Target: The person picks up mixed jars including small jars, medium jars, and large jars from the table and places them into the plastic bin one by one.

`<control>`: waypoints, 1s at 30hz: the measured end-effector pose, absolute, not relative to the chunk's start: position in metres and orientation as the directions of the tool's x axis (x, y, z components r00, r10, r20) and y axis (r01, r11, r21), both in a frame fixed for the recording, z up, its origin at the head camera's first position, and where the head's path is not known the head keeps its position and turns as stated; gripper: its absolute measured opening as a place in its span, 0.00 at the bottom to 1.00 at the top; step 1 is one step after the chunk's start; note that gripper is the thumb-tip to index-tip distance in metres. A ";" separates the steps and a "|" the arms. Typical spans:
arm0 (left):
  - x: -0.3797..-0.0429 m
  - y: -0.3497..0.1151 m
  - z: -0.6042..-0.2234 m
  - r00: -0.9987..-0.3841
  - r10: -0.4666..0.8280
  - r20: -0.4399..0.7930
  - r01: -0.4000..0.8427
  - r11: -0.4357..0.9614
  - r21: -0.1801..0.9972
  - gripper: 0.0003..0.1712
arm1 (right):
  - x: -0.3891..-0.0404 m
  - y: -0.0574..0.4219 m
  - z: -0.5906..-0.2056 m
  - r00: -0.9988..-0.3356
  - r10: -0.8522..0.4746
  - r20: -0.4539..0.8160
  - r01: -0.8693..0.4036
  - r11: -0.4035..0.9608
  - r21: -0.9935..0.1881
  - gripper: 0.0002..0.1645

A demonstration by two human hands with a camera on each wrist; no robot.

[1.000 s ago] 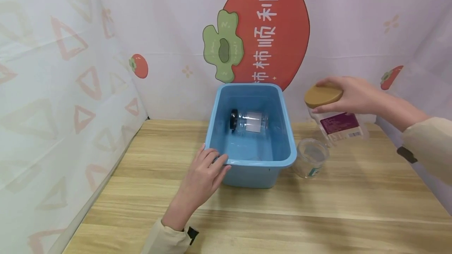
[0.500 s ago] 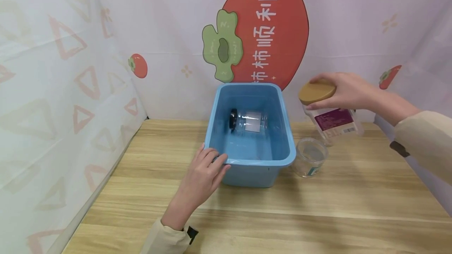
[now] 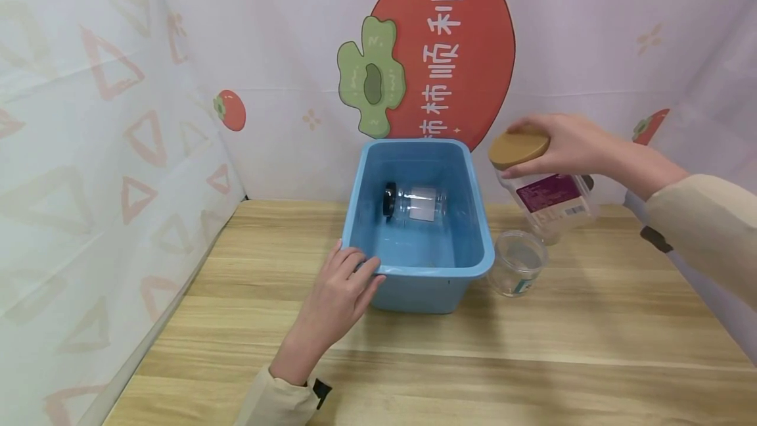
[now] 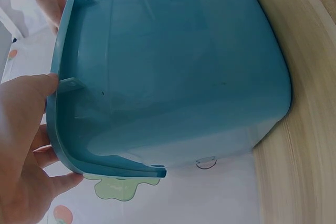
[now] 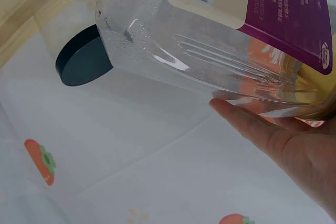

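In the head view my left hand (image 3: 337, 298) grips the near-left corner of a blue plastic bin (image 3: 426, 273), its fingers over the rim. The left wrist view has the thumb pressed to the outside of the bin (image 4: 173, 77). My right hand (image 3: 568, 143) holds a clear plastic jar (image 3: 552, 199) by its mustard-yellow lid (image 3: 517, 148). This jar is tilted in the air right of the bin and carries a purple and cream label (image 5: 286, 19). Inside the bin, a clear jar with a black lid (image 3: 414, 203) lies on its side.
A clear round jar (image 3: 518, 265) without a visible lid stands against the bin's right side on the wooden table (image 3: 532, 360). Behind the held jar, a dark lid (image 5: 84, 59) shows in the right wrist view. A printed cloth (image 3: 284, 137) hangs behind.
My right hand has moved left and slightly up with the yellow-lidded jar, closer to the bin. The left hand keeps its hold on the rim.
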State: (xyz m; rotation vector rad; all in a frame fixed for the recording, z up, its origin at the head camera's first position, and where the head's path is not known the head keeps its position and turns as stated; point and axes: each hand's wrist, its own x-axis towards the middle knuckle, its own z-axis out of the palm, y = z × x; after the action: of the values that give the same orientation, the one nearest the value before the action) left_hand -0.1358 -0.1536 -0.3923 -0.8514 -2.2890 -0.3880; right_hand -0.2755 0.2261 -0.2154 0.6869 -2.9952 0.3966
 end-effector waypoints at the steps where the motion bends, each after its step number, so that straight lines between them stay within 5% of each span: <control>1: -0.136 -0.154 -0.393 -0.572 0.471 0.672 0.665 0.746 0.043 0.14 | -0.275 0.225 -0.215 -0.901 -0.423 0.097 -0.434 0.870 -0.235 0.49; 8: -0.136 -0.154 -0.393 -0.570 0.474 0.671 0.671 0.740 0.047 0.12 | -0.275 0.217 -0.210 -0.901 -0.424 0.091 -0.433 0.869 -0.238 0.49; 14: -0.136 -0.153 -0.392 -0.574 0.474 0.668 0.668 0.742 0.048 0.23 | -0.276 0.210 -0.206 -0.896 -0.436 0.087 -0.444 0.866 -0.232 0.50; 19: -0.136 -0.154 -0.392 -0.577 0.473 0.666 0.666 0.744 0.049 0.12 | -0.277 0.204 -0.203 -0.891 -0.446 0.080 -0.452 0.860 -0.236 0.51; 30: -0.134 -0.153 -0.391 -0.581 0.468 0.666 0.660 0.750 0.048 0.15 | -0.278 0.193 -0.195 -0.879 -0.469 0.084 -0.475 0.851 -0.221 0.53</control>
State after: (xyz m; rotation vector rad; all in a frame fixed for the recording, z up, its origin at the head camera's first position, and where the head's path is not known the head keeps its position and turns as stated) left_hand -0.1342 -0.1533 -0.3907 -0.8429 -2.2976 -0.3856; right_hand -0.2784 0.1930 -0.1951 0.7645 -2.9968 0.3691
